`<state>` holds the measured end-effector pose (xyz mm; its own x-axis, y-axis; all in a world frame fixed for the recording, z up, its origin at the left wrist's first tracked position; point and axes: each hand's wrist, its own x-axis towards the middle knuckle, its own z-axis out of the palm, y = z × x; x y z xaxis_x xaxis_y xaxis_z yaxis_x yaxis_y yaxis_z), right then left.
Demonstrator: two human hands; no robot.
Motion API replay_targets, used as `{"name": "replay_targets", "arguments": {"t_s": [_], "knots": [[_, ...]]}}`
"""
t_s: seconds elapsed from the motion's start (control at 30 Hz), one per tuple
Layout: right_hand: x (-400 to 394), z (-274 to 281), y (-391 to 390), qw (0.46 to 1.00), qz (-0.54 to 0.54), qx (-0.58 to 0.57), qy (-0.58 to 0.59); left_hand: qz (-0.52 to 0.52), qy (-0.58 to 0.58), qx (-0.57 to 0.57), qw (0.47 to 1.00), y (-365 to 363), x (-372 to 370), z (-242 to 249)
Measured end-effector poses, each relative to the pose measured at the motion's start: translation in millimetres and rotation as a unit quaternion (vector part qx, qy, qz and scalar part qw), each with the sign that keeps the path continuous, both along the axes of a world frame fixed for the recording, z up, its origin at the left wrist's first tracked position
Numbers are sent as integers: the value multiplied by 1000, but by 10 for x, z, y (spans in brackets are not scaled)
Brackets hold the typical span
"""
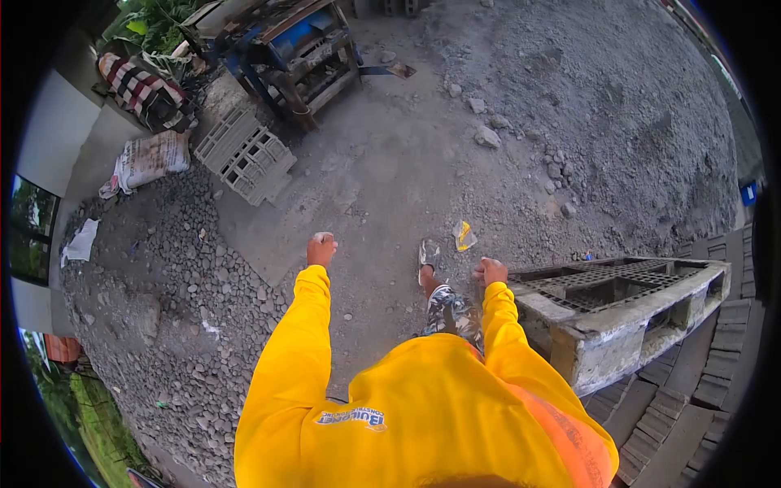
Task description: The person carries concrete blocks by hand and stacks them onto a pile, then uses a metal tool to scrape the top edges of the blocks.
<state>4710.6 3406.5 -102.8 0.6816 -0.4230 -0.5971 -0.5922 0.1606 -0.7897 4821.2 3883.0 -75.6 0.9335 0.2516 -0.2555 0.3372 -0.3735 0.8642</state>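
Note:
My left hand point(322, 249) is out in front of me over the dusty ground point(370, 179), its fingers curled into a loose fist with nothing visible in it. To the right, my right hand point(490, 270) is curled as well, and I see no object in it. It is nearest to a weathered grey pallet point(610, 346) with a grid top. Below my hands, one foot in a sandal point(429, 254) is on the ground. A crumpled yellow and clear wrapper point(464, 237) lies just beyond that foot.
A blue and rusty machine frame point(297, 61) stands ahead, with a grey slotted pallet point(246, 154) beside it. Gravel point(203, 325) is heaped on the left near a filled sack point(150, 163). A large mound of grey sand point(618, 122) rises right. Stacked concrete blocks point(655, 423) are behind the near pallet.

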Motion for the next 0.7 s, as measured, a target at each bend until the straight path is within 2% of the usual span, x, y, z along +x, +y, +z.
{"name": "replay_targets", "arguments": {"t_s": [0.03,0.1,0.13,0.17,0.2,0.27,0.4,0.5,0.6,0.67,0.7], "knots": [[196,-29,-41,999,-11,-5,33,-4,48,-15,999,-134,205,-111],[506,-493,-363,997,12,-14,75,-38,126,-34,991,-473,728,-279],[616,-607,-615,924,269,-246,115,-68,182,-33,980,-595,785,-302],[745,-666,-832,734,495,-445,137,-84,243,-25,966,-725,898,-217],[849,-667,-975,773,474,-388,165,-97,308,-21,946,-816,972,-122],[1119,-593,-1324,829,430,-280,222,-18,334,-59,940,-895,1099,-38],[2251,-475,-1969,890,318,-75,318,127,390,-77,909,-913,1493,-173],[3484,-333,-2375,931,174,-57,316,151,445,-49,881,-936,1995,-540],[4642,-533,-2699,951,133,-82,267,112,466,-43,877,-1188,2971,-477],[5273,-242,-2669,954,124,-96,256,121,472,-47,872,-1359,3635,-583],[5804,-91,-2640,959,120,-108,234,125,460,-55,877,-1488,4200,-686]]}}
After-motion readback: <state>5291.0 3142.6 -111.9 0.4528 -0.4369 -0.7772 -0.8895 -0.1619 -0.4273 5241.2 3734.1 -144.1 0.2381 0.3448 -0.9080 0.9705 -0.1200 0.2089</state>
